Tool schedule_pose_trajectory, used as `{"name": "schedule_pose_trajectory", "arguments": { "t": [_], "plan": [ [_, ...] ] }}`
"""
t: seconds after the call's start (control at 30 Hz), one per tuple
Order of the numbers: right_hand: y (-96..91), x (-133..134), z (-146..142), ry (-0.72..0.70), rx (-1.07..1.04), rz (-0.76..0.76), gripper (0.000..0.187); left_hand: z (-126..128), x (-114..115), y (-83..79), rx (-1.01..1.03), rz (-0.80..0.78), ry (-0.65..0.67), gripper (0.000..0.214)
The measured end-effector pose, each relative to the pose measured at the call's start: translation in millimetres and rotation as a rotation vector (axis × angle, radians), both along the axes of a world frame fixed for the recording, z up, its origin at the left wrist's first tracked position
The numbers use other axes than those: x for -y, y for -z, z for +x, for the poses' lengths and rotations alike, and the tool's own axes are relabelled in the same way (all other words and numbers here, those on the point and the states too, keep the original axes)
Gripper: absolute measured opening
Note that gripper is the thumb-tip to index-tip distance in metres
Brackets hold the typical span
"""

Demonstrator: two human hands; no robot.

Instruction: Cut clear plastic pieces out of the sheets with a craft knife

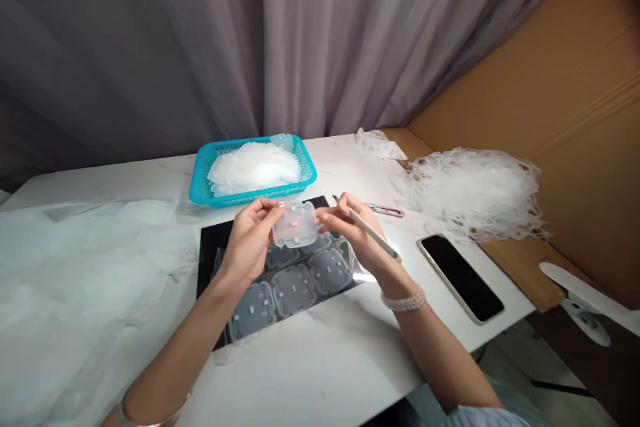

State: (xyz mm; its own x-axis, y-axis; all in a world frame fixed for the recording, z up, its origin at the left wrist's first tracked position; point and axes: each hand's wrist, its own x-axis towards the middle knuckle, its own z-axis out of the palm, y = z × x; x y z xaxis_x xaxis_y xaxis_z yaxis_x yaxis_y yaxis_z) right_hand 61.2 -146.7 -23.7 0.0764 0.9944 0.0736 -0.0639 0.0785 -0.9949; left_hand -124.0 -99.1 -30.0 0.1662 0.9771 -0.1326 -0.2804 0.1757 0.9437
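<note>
Between its thumb and fingers, my left hand (253, 240) grips a small translucent plastic piece (295, 225) with rounded corners and raised studs. My right hand (357, 230) is closed around a slim pale pen-shaped tool (374, 233), which slants back across the hand; its kind is unclear. The right fingertips are at the right edge of the plastic piece. Under both hands, a clear sheet of similar moulded shapes (293, 290) rests on a black mat (207, 260). Part of the sheet is hidden by the hands.
Behind the hands stands a turquoise basket (197, 177) heaped with translucent pieces. A clear plastic bag of whitish contents (90, 293) covers the left side. To the right are a phone (461, 277), a pink cutter (387, 211), a pile of plastic scraps (473, 193) and cardboard (550, 107).
</note>
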Motion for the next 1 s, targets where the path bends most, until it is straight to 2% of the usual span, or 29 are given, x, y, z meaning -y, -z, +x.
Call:
{"name": "schedule_pose_trajectory", "arguments": {
  "t": [0.07,0.23,0.37,0.47,0.53,0.63,0.7,0.83,0.9,0.97,1.0],
  "plan": [
    [-0.6,4,-12,-0.072,-0.134,-0.048,0.043,-2,3,-4.6,0.019,-0.032,0.022,0.035],
    [7.6,3,-8,-0.033,-0.258,-0.095,0.047,-6,6,-10.4,0.045,-0.085,0.072,0.032],
    [9.4,2,-1,0.018,-0.219,-0.065,0.046,-7,5,-5.7,0.061,-0.104,0.068,0.023],
    [9.7,5,-4,0.169,-0.096,0.021,0.045,-5,5,-1.7,0.156,-0.169,-0.004,0.018],
    [9.4,8,-10,0.208,0.044,0.077,0.045,-2,7,-0.7,0.267,-0.297,0.041,0.029],
    [8.0,13,-18,0.043,0.2,0.105,0.043,1,9,-1.3,0.435,-0.467,0.25,0.054],
    [7.1,14,-17,0.018,0.171,0.12,0.041,1,9,-2.2,0.486,-0.497,0.294,0.059],
    [9.1,8,3,0.259,-0.082,0.163,0.034,0,7,-2.5,0.512,-0.498,0.26,0.054],
    [11.7,3,16,0.319,-0.181,0.145,0.03,0,6,-1.6,0.48,-0.465,0.253,0.047],
    [13.7,1,27,0.33,-0.235,0.105,0.03,-2,6,-1.7,0.374,-0.348,0.171,0.037],
    [14.3,0,31,0.327,-0.25,0.083,0.031,-4,4,-2.9,0.299,-0.237,0.093,0.036]
  ]
}}
